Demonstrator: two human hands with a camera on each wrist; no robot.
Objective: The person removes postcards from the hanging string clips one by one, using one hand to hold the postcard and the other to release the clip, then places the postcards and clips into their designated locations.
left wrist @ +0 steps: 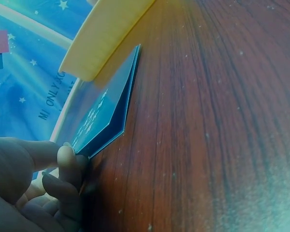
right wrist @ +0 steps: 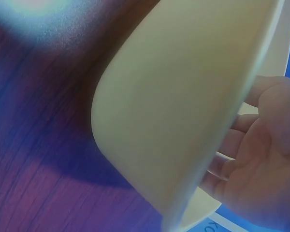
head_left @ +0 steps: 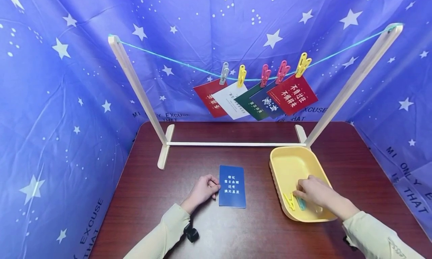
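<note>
A folded blue card (head_left: 232,187) with white lettering lies on the table. My left hand (head_left: 204,189) pinches its left edge between thumb and fingers; in the left wrist view the card's two leaves stand slightly apart. Inside a yellow basin (head_left: 281,159), my right hand (head_left: 314,193) reaches down over the near rim. A yellow clothespin (head_left: 289,202) and a teal clothespin (head_left: 301,204) lie right by its thumb. Its fingertips are hidden, behind the hand in the head view and behind the basin wall (right wrist: 174,96) in the right wrist view, so I cannot tell whether they hold anything.
Behind stands a wooden frame (head_left: 236,144) with a sagging teal string (head_left: 175,60) between its posts. Several cards hang from it by clothespins, among them a red card (head_left: 293,95) and a white card (head_left: 231,101). A starry blue cloth (head_left: 202,22) surrounds the brown table (head_left: 256,229).
</note>
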